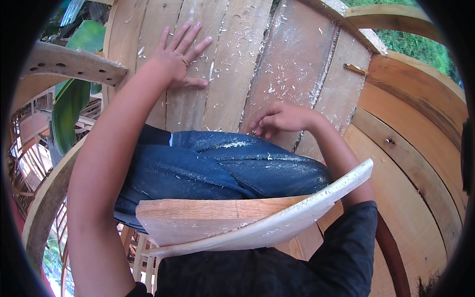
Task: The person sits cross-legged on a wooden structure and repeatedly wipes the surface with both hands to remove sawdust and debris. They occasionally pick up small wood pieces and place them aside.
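Observation:
My left hand lies flat on the wooden planks, its fingers spread and nothing in it. To its right and nearer my body, my right hand is low over the planks beside my knee. Its fingers are loosely bent and a little apart, with nothing visible between them; the palm is hidden. Pale curled wood shavings are scattered over the planks, and some cling to my blue trousers. Between my chest and my lap runs a curved pale board, next to a thick reddish wooden piece.
Curved planking rises on the right. A wooden rib with dark holes juts in from the left, and another curved timber crosses the upper right. Green leaves hang beyond the left edge, above a jumble of timber.

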{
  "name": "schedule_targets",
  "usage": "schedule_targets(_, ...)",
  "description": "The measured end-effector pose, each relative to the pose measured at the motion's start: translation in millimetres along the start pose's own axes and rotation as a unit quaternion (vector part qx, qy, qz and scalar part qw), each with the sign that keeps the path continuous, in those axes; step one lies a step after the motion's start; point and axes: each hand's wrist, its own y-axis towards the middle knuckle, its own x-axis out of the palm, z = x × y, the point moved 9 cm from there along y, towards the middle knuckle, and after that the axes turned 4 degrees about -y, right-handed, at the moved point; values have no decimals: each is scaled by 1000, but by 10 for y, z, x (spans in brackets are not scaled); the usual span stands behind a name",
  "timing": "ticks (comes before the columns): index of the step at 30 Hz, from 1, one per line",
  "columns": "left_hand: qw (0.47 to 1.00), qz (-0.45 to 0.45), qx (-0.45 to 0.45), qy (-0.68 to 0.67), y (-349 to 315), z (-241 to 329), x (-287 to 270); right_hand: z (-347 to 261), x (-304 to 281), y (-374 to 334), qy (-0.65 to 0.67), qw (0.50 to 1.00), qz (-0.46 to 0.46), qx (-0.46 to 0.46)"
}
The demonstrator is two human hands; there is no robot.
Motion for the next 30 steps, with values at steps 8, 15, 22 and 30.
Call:
schedule_targets(8,1000,6,14,-18,5,-2,4,-405,-846,-368,44,919,342,-191)
schedule_targets(15,1000,6,13,-16,16,4,6,-289,-557,-170,-2,976,143,-163)
schedule_targets(22,999,2,19,-33,30,5,-6,-415,-961,-23,-10,966,248,-77)
schedule_targets(30,1000,13,16,-24,17,-20,21,-628,-1195,-149,-16,965,248,-84)
